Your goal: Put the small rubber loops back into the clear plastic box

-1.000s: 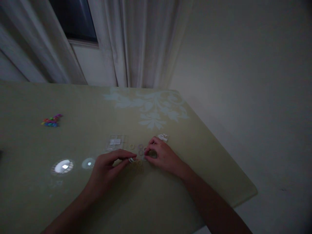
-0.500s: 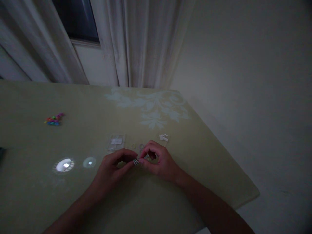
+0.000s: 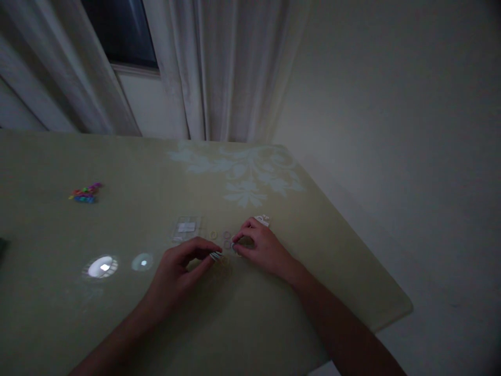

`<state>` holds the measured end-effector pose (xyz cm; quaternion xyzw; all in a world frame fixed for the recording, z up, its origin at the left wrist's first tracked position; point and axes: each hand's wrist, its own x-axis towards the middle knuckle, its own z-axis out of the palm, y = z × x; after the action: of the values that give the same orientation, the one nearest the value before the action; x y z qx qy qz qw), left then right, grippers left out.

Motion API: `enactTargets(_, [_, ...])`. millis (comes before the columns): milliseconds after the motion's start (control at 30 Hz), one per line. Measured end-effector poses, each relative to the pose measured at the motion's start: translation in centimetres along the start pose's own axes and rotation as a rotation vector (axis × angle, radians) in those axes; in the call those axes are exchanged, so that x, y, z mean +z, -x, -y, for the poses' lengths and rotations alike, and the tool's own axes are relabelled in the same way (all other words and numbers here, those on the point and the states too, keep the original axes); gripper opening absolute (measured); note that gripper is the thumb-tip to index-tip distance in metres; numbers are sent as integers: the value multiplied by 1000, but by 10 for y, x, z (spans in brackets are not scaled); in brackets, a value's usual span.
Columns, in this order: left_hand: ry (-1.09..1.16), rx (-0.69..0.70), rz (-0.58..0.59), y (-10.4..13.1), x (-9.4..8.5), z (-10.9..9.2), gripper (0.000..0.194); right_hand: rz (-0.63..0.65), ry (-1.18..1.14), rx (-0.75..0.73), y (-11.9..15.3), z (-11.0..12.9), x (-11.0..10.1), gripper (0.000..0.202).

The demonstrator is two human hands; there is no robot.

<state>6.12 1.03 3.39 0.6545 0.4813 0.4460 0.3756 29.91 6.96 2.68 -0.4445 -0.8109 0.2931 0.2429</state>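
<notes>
While the left hand (image 3: 174,267) pinches a small stack of pale rings (image 3: 215,256), the right hand (image 3: 264,250) has its grip nearly closed at a small ring (image 3: 234,246), beside loose rings (image 3: 227,244) on the desk (image 3: 274,324); whether it has hold, I cannot tell. Picking up rings seems the step in hand; the next move calls for a light pinch and a steady left grip.

A greenish worktop (image 3: 250,334) is showing a pale leaf pattern (image 3: 246,177) toward its far edge. A pile of small, colourful pieces (image 3: 85,194) is lying on the left. A clear box (image 3: 187,227) is resting nearer the middle, small rings (image 3: 227,240) are lying beside it, and white pieces (image 3: 265,220) are sitting farther right.
</notes>
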Motion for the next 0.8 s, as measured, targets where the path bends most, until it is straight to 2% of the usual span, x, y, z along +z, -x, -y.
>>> enactTargets(167, [-22,76,-12,-1,-2,3,12,39,61,2,1,0,2,8])
enactTargets(433, [-59,123,9,-1,-3,7,23,-137,-170,-7,0,10,0,7])
enactTargets(533, [-2,63,-20,0,0,6,17,-119,-343,12,5,22,4,5])
enactTargets(633, [37,0,0,0,3,5,15,-94,-476,-7,11,32,11,8])
enactTargets(800, [-12,93,34,-3,1,6,13,-37,-544,-15,10,33,11,10])
